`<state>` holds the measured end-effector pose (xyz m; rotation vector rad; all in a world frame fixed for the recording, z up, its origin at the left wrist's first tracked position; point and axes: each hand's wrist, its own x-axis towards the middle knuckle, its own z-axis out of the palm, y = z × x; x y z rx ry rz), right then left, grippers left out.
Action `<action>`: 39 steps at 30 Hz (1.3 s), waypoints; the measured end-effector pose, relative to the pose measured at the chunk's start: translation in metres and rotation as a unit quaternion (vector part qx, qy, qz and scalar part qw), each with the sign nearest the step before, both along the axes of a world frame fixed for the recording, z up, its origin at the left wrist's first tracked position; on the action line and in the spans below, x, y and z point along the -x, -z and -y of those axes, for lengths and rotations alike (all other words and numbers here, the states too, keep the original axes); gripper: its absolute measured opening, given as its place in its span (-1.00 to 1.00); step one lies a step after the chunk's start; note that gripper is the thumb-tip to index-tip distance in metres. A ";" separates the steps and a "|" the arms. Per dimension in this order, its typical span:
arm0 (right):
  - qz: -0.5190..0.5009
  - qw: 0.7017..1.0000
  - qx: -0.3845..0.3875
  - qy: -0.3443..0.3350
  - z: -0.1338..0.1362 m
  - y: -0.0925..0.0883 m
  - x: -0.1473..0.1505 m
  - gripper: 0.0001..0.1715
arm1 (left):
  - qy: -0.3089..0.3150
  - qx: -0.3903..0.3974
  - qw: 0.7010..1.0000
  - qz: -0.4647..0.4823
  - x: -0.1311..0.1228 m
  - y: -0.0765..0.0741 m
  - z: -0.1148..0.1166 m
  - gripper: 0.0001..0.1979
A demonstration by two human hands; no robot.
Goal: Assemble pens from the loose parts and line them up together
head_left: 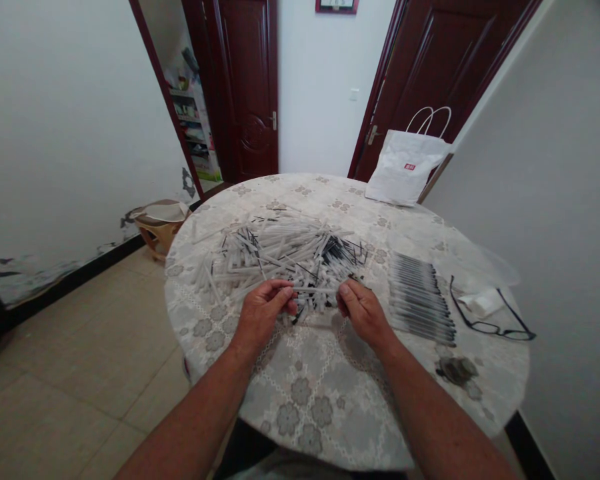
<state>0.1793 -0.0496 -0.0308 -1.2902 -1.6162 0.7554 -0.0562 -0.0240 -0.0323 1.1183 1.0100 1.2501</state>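
Note:
A thin whitish tube stretches level between both hands, above the front of a loose pile. My left hand pinches its left end between thumb and fingers. At the other end, my right hand is closed on it, with something small and dark by its fingertips. Behind and under the hands spreads the pile of white tubes, with black thin pieces mixed in at its right. Right of my right hand lies a row of clear tubes with dark ends, side by side.
The round table has a patterned cloth. Black glasses, a white packet and a small dark object lie at right. A white paper bag stands at the back right; a stool is beyond the left edge.

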 end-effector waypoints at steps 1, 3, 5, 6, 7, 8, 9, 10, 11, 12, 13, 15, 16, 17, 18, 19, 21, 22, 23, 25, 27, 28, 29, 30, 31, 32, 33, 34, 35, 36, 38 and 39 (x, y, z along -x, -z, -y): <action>-0.004 1.000 0.007 -0.003 0.000 0.001 0.000 -0.48 | 0.000 -0.001 1.000 0.000 0.000 0.000 0.000 -0.69; -0.035 0.999 0.013 -0.001 0.000 0.002 0.000 -0.50 | -0.001 -0.003 1.000 -0.001 0.000 -0.001 0.000 -0.68; -0.060 0.998 0.004 0.001 0.000 0.003 -0.001 -0.62 | -0.002 -0.004 1.000 0.000 0.000 -0.001 0.001 -0.67; -0.061 0.998 -0.003 0.001 0.000 0.002 -0.002 -0.66 | -0.002 -0.004 1.000 0.000 0.000 0.000 0.001 -0.67; -0.052 0.999 -0.009 0.000 0.000 0.002 -0.002 -0.69 | -0.003 -0.004 1.000 -0.001 0.000 0.000 0.001 -0.67; -0.034 0.999 -0.013 -0.002 0.000 0.001 -0.002 -0.69 | -0.003 -0.005 1.000 -0.003 0.000 0.000 0.000 -0.67; -0.016 1.000 -0.015 -0.004 0.000 0.000 -0.002 -0.67 | -0.003 -0.006 1.000 -0.006 0.000 0.001 0.000 -0.68; -0.002 1.000 -0.013 -0.007 -0.001 0.000 -0.002 -0.60 | -0.003 -0.006 1.000 -0.009 0.000 0.001 0.000 -0.68; 0.005 1.000 -0.007 -0.010 -0.001 0.000 -0.001 -0.53 | -0.002 -0.007 1.000 -0.010 0.000 0.001 0.000 -0.68; 0.004 1.000 0.002 -0.012 -0.002 0.000 -0.001 -0.47 | -0.001 -0.007 1.000 -0.010 0.000 0.001 0.000 -0.68; -0.005 1.000 0.011 -0.013 -0.002 0.000 -0.001 -0.44 | 0.001 -0.008 1.000 -0.010 -0.001 0.001 0.001 -0.68; -0.031 0.999 0.019 -0.007 -0.002 0.001 -0.001 -0.46 | 0.003 -0.007 1.000 -0.008 -0.002 0.000 0.001 -0.68; -0.038 0.999 0.016 -0.006 -0.001 0.000 -0.001 -0.51 | 0.003 -0.006 1.000 -0.008 -0.002 -0.001 0.002 -0.68; -0.039 0.999 0.009 -0.006 -0.001 0.000 -0.002 -0.58 | 0.004 -0.006 1.000 -0.009 -0.003 -0.002 0.002 -0.68; -0.032 0.999 0.001 -0.009 0.000 -0.002 -0.002 -0.65 | 0.002 -0.006 1.000 -0.008 -0.003 -0.003 0.002 -0.69; -0.017 1.000 -0.006 -0.011 0.001 -0.003 -0.002 -0.70 | 0.000 -0.007 1.000 -0.008 -0.003 -0.004 0.003 -0.70; 0.018 1.000 -0.014 -0.016 0.002 -0.006 -0.002 -0.71 | -0.007 -0.007 1.000 -0.007 -0.004 -0.005 0.004 -0.71; 0.030 0.999 -0.014 -0.018 0.002 -0.007 -0.002 -0.66 | -0.010 -0.007 1.000 -0.007 -0.004 -0.006 0.004 -0.71; 0.039 0.999 -0.011 -0.020 0.002 -0.007 -0.002 -0.60 | -0.013 -0.006 1.000 -0.007 -0.004 -0.006 0.004 -0.71; 0.053 0.998 -0.004 -0.019 0.001 -0.007 -0.002 -0.51 | -0.013 -0.004 1.000 -0.005 -0.004 -0.005 0.004 -0.70; 0.062 0.998 0.000 -0.013 0.000 -0.006 -0.003 -0.47 | -0.009 -0.004 1.000 -0.005 -0.005 -0.004 0.004 -0.69; 0.062 0.998 0.000 -0.011 0.000 -0.006 -0.004 -0.47 | -0.006 -0.004 1.000 -0.006 -0.005 -0.004 0.004 -0.68; 0.061 0.998 -0.001 -0.013 0.000 -0.007 -0.005 -0.49 | -0.005 -0.005 1.000 -0.007 -0.006 -0.005 0.004 -0.68; 0.059 0.998 -0.007 -0.018 0.000 -0.008 -0.006 -0.53 | -0.004 -0.004 1.000 -0.009 -0.007 -0.006 0.005 -0.68; 0.059 0.998 -0.017 -0.022 0.000 -0.010 -0.008 -0.60 | -0.002 -0.002 1.000 -0.011 -0.009 -0.007 0.005 -0.68; 0.064 0.997 -0.030 -0.029 0.001 -0.012 -0.010 -0.67 | 0.003 0.001 1.000 -0.014 -0.011 -0.010 0.006 -0.68; 0.073 0.996 -0.045 -0.037 0.001 -0.015 -0.012 -0.70 | 0.012 0.003 1.000 -0.021 -0.013 -0.012 0.006 -0.68; 0.085 0.994 -0.058 -0.046 0.002 -0.018 -0.015 -0.71 | 0.024 0.004 0.999 -0.031 -0.016 -0.015 0.007 -0.69; 0.096 0.992 -0.067 -0.051 0.002 -0.021 -0.018 -0.73 | 0.039 0.003 0.998 -0.044 -0.018 -0.018 0.007 -0.69; 0.103 0.991 -0.074 -0.046 0.002 -0.023 -0.021 -0.74 | 0.054 -0.001 0.997 -0.056 -0.021 -0.021 0.007 -0.68; 0.101 0.991 -0.085 0.005 0.002 -0.026 -0.029 -0.71 | 0.068 -0.021 0.994 -0.081 -0.026 -0.023 0.006 -0.64; 0.090 0.990 -0.093 0.052 0.001 -0.026 -0.033 -0.70 | 0.066 -0.043 0.991 -0.106 -0.029 -0.022 0.004 -0.63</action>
